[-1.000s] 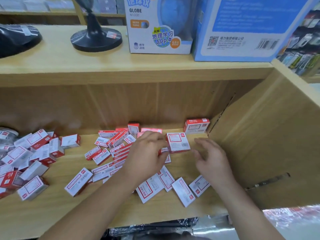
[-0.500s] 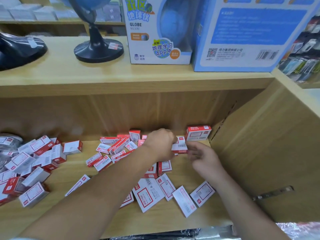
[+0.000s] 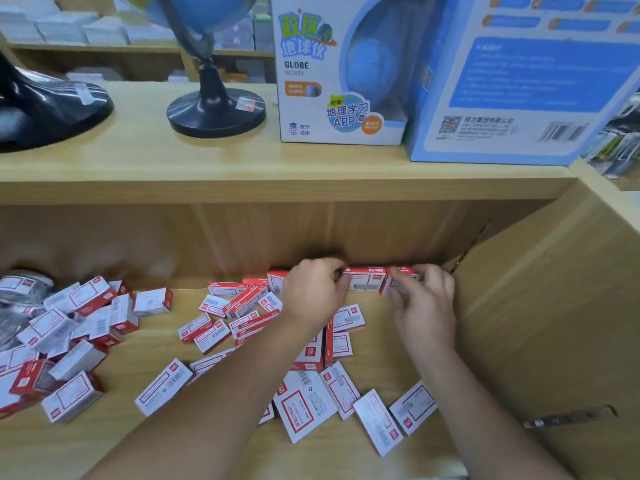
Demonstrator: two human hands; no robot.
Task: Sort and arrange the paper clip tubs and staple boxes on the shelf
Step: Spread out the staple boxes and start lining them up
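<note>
Two red-and-white staple boxes stand side by side against the back wall of the lower shelf (image 3: 221,441). My left hand (image 3: 313,292) grips the left of them, staple box (image 3: 367,279). My right hand (image 3: 424,303) pinches the right one, staple box (image 3: 401,277), close to the right side panel. Several more staple boxes (image 3: 304,407) lie scattered flat on the shelf under my forearms, and another loose heap of staple boxes (image 3: 69,327) lies at the left. A clear paper clip tub (image 3: 20,289) shows partly at the far left edge.
The upper shelf (image 3: 242,168) carries a black globe stand (image 3: 216,109), a second black base (image 3: 45,102), a white globe box (image 3: 339,71) and a blue box (image 3: 526,81). The wooden side panel (image 3: 547,323) closes the shelf on the right.
My left hand carried a staple box from mid-shelf to the back wall and set it upright beside the box there. My right hand moved back with it to the corner box.
</note>
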